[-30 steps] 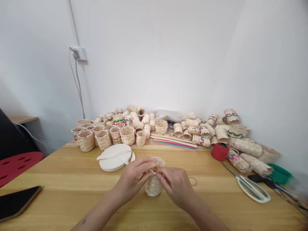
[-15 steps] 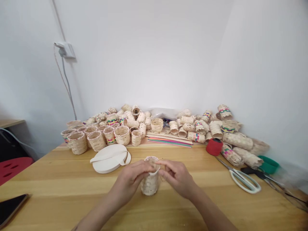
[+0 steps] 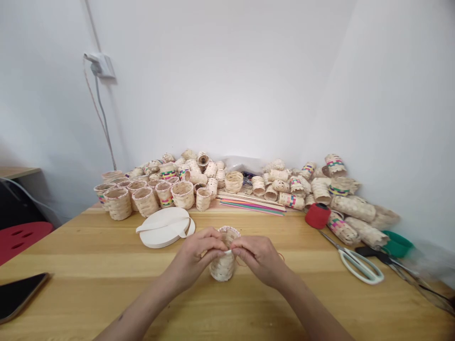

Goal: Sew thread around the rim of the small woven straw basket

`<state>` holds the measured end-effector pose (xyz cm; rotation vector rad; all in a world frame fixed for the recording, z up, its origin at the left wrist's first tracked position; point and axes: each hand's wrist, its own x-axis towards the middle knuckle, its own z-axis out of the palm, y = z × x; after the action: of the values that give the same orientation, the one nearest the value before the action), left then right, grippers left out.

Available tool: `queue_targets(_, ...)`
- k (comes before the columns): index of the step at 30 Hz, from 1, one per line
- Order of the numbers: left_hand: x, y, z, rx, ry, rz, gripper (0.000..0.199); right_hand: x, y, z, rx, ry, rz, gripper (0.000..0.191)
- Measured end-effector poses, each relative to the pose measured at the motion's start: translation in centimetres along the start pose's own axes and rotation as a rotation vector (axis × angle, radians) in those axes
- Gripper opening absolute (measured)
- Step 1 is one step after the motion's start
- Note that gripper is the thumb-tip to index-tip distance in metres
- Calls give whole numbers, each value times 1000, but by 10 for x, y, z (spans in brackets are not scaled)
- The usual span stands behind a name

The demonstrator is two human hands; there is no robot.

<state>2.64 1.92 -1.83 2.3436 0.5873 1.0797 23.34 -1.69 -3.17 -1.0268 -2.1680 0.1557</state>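
Basket (image 3: 221, 272) stands upright on the table (image 3: 199, 312), below and between the fingers of both hands, its stitched far rim (image 3: 230, 229) showing just beyond their tips. The left hand (image 3: 192, 255) has its thumb and fingers clamped on the near edge from the left, and the right hand (image 3: 262, 258) pinches that edge just beside them, with red thread (image 3: 282, 257) curling out partly hidden behind it.
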Motion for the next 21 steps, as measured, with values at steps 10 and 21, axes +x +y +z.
queue_targets(10,1,7,3,42,3,-15,19,1,-8,0,-23,25,57,24)
queue_targets(21,0,0,3,81,24,13,15,0,-8,7,30,58,95,22)
